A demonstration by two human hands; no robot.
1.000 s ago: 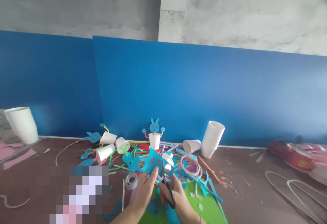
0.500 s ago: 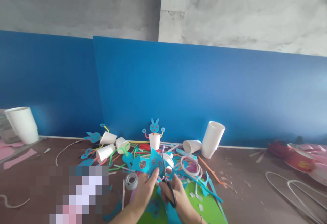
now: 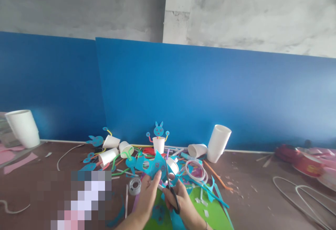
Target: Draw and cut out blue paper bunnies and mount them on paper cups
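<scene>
The blue paper [image 3: 152, 168] lies just beyond the left hand [image 3: 149, 192], pinched by its thumb, while the right hand [image 3: 181, 196] grips the scissors [image 3: 172, 191] at the paper's right side.

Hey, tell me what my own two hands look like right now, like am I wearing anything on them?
Your left hand and right hand are both bare, with no gloves. No sleeve shows on either arm as far as the view reaches. A thin band circles the right wrist, too small to make out in detail; none shows on the left.
</scene>
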